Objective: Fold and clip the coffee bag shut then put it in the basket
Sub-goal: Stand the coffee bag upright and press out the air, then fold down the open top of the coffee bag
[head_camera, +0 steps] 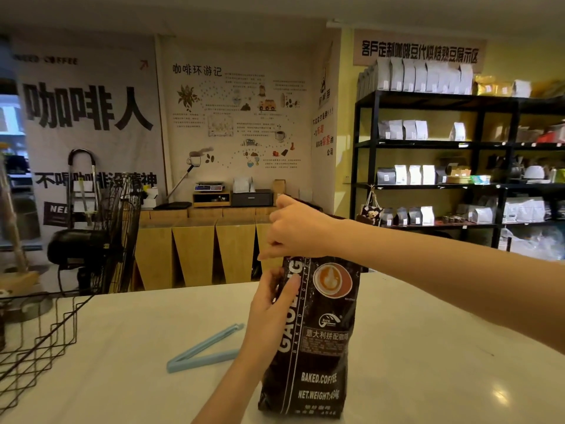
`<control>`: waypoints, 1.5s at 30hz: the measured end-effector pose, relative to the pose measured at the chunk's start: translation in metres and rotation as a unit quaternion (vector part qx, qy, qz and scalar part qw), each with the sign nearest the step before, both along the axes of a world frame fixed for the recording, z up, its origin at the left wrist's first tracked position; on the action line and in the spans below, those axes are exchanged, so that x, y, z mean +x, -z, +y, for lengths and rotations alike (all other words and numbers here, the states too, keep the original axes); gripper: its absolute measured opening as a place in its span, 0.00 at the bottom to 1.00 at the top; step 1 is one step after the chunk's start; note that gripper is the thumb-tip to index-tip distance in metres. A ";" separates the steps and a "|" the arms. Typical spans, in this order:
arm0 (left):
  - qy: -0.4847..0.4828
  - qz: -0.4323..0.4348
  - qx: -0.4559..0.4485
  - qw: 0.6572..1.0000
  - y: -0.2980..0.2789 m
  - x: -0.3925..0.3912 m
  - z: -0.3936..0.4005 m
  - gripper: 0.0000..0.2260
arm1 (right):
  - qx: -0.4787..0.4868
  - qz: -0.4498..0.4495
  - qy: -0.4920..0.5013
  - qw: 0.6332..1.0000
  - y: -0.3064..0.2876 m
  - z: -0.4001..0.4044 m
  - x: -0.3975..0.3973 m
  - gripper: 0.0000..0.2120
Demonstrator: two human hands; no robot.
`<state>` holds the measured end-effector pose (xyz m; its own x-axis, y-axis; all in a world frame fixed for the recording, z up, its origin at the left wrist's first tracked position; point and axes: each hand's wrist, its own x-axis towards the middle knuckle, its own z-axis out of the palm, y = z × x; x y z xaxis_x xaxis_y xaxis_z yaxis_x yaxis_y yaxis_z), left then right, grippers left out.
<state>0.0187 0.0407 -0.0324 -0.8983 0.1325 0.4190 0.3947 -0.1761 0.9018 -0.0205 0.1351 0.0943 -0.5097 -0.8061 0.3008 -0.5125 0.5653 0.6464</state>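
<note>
- We see a dark coffee bag standing upright on the white desk, close to the near edge and about midway along it.
- The bag front shows a latte-art cup picture near the top, with "BAKED.COFFEE" and "NET.WEIGHT" in white print lower down.
- Our right hand reaches in from the right and is closed over the top of the bag, fingers curled around the upper end, thumb pointing down toward the left. The top edge of the bag is mostly hidden behind this hand, so we cannot tell how far it is folded.
- Our left hand comes up from the near edge and lies against the bag's left side, fingers fairly straight and loosely spread, thumb on the front face. It steadies the bag rather than clenching it.
- A light blue clip lies flat on the desk just left of the left forearm, its two arms spread in a narrow V. Neither hand touches it.
- A black wire basket sits at the desk's left edge, well apart from the bag; only part of it shows.
</note>
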 end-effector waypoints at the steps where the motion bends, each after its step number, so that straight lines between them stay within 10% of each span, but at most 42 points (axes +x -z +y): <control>1: -0.007 0.002 0.001 1.000 -0.001 0.000 0.000 0.06 | 0.010 -0.004 -0.002 1.000 0.000 -0.002 -0.001 0.24; 22: -0.125 0.043 0.027 0.991 -0.003 0.027 -0.007 0.01 | 0.034 0.027 0.007 0.999 -0.002 -0.018 0.009 0.27; 25: -0.095 0.002 0.053 0.994 -0.006 0.018 -0.014 0.08 | -0.096 0.044 -0.041 0.994 -0.010 -0.012 0.014 0.16; 31: -0.066 -0.070 0.099 0.990 -0.008 0.012 -0.018 0.04 | -0.525 0.053 -0.143 0.837 0.023 0.004 0.041 0.17; 37: -0.089 -0.093 0.144 0.981 -0.006 0.010 -0.023 0.03 | -0.800 -0.101 -0.128 0.577 0.097 0.033 0.051 0.18; 45: -0.199 -0.036 0.117 0.972 -0.001 0.011 -0.017 0.03 | -0.751 -0.419 -0.071 0.505 0.165 0.018 0.065 0.24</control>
